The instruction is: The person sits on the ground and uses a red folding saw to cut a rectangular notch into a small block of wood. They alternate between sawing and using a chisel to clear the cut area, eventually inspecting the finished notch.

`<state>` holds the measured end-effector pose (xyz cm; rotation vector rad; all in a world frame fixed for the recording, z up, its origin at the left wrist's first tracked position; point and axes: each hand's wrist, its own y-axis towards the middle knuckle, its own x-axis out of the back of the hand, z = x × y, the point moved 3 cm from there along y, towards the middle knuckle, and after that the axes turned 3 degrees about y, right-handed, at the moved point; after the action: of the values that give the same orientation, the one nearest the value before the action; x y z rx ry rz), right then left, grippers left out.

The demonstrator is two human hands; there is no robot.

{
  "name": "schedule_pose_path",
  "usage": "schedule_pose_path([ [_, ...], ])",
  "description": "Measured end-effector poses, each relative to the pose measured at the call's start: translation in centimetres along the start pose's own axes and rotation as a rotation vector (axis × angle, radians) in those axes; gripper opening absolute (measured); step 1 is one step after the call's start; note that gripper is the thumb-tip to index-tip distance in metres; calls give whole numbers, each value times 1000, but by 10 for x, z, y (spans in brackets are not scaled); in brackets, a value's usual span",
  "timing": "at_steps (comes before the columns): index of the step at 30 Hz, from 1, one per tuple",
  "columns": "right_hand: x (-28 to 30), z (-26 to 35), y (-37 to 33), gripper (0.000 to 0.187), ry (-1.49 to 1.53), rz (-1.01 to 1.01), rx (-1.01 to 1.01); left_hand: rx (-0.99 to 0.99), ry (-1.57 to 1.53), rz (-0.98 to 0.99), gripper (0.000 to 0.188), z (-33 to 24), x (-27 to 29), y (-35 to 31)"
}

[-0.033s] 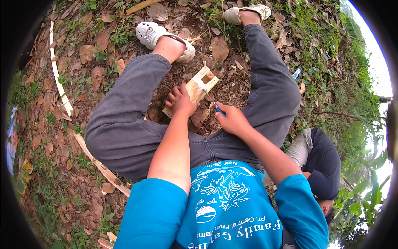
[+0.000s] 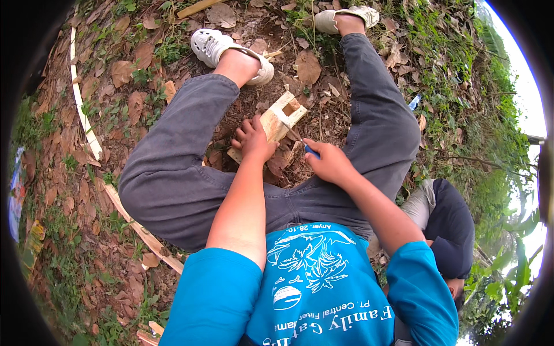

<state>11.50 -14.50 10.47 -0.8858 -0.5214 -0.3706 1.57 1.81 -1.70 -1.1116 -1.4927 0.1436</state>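
A pale wooden block (image 2: 271, 125) with a squarish cut-out near its far end lies tilted on the ground between my legs. My left hand (image 2: 254, 139) is closed on the block's left side, fingers curled over its edge. In my right hand (image 2: 330, 163) is a chisel (image 2: 311, 151) with a blue handle, gripped by my closed fingers. Its narrow metal blade slants up to the left and meets the block's right side, just below the cut-out. How deep the tip sits cannot be made out.
Dry leaves, soil and small plants surround me. Long pale wooden strips (image 2: 82, 112) lie at the left, and another wood piece (image 2: 196, 8) lies at the far edge. Another person (image 2: 453, 228) in dark clothing is close on my right. My shoes (image 2: 210, 47) flank the work spot.
My right hand and the chisel handle have shifted slightly to the right. My left hand keeps its hold on the block, and the whole view has moved a little.
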Motion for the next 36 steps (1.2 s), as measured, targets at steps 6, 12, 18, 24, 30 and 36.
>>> schedule_pose_path([
  [6, 48, 2, 26, 46, -83, 208, -104, -22, -39, 19, 106, 1, -4, 1],
  [12, 64, -4, 38, 46, 26, 353, -204, -47, -39, -34, 104, 4, -13, 2],
  [18, 68, -1, 54, 44, -15, 373, -222, -24, 3, 14, 108, 4, -14, 5],
  [24, 9, -18, 24, 41, 34, -69, 42, -14, 22, 7, 108, -4, -6, 3],
  [30, -49, -1, -10, 46, 89, -224, -114, -28, 48, -41, 110, 2, -10, 9],
  [36, -10, -36, 15, 45, 77, -118, 83, -47, 17, -15, 109, -2, -8, 5],
])
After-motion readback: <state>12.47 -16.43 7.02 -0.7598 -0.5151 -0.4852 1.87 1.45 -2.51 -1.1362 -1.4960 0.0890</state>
